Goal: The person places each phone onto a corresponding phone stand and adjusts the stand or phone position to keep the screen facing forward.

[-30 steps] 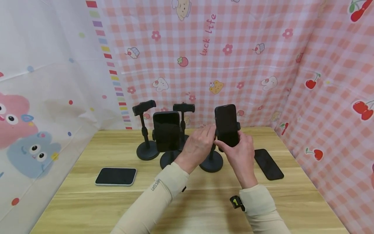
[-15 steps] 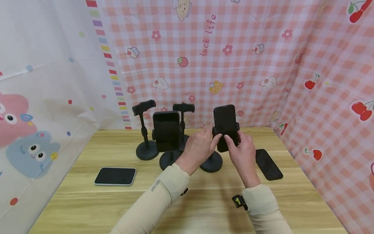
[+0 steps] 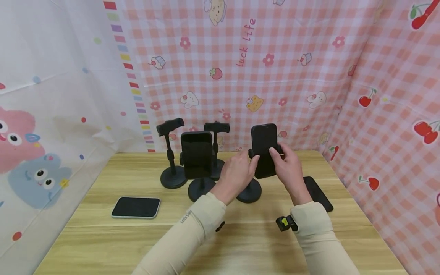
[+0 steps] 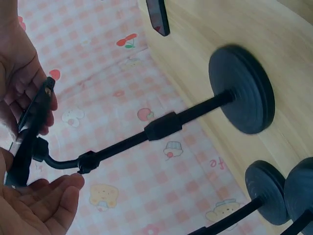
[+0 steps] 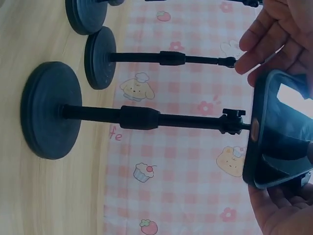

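A black smartphone [image 3: 262, 141] stands upright and slightly tilted in the clamp of a black phone stand [image 3: 249, 191]. My left hand [image 3: 236, 172] holds the left edge by the clamp arm, its thumb at the front and fingers behind. On the opposite edge, my right hand [image 3: 290, 170] grips with the thumb on the screen and fingers behind. The right wrist view shows the smartphone's lower end [image 5: 281, 127] facing the camera, between both hands. In the left wrist view the stand's pole [image 4: 164, 126] runs to the smartphone's back; its thin side shows.
Left of the hands, another stand carries a dark smartphone [image 3: 196, 154]. Two stands without phones, one at left [image 3: 173, 176] and one behind [image 3: 215, 127], stand farther back. A white-edged smartphone [image 3: 136, 207] lies front left; a black one [image 3: 317, 194] lies right, partly covered by my right arm.
My right hand has moved up along the smartphone's right edge, its thumb now higher on the screen. My left thumb came round to the front edge. The smartphone shifted slightly left.
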Demonstrator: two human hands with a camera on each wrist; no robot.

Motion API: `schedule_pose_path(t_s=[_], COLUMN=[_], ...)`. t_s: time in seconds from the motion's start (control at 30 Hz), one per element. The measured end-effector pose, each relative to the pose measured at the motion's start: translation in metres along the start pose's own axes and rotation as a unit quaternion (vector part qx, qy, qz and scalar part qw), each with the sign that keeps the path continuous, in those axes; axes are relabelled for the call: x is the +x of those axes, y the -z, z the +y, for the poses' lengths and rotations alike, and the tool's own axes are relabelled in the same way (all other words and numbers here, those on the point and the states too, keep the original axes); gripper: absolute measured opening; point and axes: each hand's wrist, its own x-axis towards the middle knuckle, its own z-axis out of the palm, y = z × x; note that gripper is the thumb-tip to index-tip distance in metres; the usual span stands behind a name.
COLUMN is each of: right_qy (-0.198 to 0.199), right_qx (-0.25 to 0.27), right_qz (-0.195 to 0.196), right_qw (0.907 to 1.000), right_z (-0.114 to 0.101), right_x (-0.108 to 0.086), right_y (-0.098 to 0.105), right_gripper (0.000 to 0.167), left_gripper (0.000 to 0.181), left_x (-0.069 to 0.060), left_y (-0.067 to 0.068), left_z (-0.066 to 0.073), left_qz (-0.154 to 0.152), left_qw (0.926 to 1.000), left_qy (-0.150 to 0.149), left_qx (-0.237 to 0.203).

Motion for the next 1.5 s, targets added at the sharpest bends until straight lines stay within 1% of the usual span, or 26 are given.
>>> schedule_pose_path(t_s=[0.1,0.17,0.27,0.4,0.53,0.63,0.73,0.9,1.17,1.33,1.43,1.5], right_qy=[0.011,0.015,0.011,-0.014,-0.042,-0.052,-0.053,-0.052,-0.05,-0.033,-0.024,-0.026], right_qx=[-0.002,-0.003,0.005,0.024,0.042,0.049,0.051,0.048,0.043,0.028,0.023,0.026], right_qz=[0.008,0.01,0.01,0.001,-0.008,-0.007,0.0,0.009,0.003,0.002,-0.005,-0.009], right_qw=[0.9999,0.9998,0.9999,0.9996,0.9982,0.9974,0.9973,0.9974,0.9978,0.9991,0.9994,0.9993], right_z=[0.0,-0.001,-0.002,-0.002,-0.003,-0.003,-0.003,-0.002,-0.001,-0.002,0.0,0.002], right_x=[0.001,0.002,0.003,0.004,0.004,0.004,0.004,0.005,0.007,0.007,0.008,0.008], right_y=[-0.003,-0.004,-0.006,-0.008,-0.009,-0.009,-0.011,-0.014,-0.016,-0.015,-0.014,-0.013], right_gripper=[0.04,0.04,0.038,0.038,0.04,0.04,0.039,0.038,0.038,0.038,0.039,0.039], left_gripper=[0.035,0.034,0.035,0.04,0.04,0.038,0.038,0.037,0.035,0.037,0.038,0.038], left_x=[0.002,0.003,0.004,0.005,0.005,0.005,0.006,0.007,0.007,0.006,0.006,0.005], left_y=[0.0,0.0,0.0,-0.002,-0.006,-0.007,-0.007,-0.008,-0.01,-0.009,-0.009,-0.009], left_z=[0.001,0.001,0.001,0.001,-0.001,-0.001,0.0,0.0,-0.004,-0.005,-0.005,-0.005], left_qz=[-0.011,-0.022,-0.029,-0.025,-0.015,-0.005,0.003,0.005,0.013,0.005,-0.009,-0.02], left_qw=[0.9988,0.9964,0.9918,0.9858,0.9811,0.9786,0.9777,0.9761,0.9755,0.9748,0.9738,0.9729], left_qy=[0.036,0.063,0.087,0.109,0.116,0.115,0.118,0.13,0.125,0.13,0.135,0.138], left_qx=[-0.03,-0.052,-0.089,-0.125,-0.155,-0.171,-0.174,-0.174,-0.18,-0.181,-0.182,-0.185])
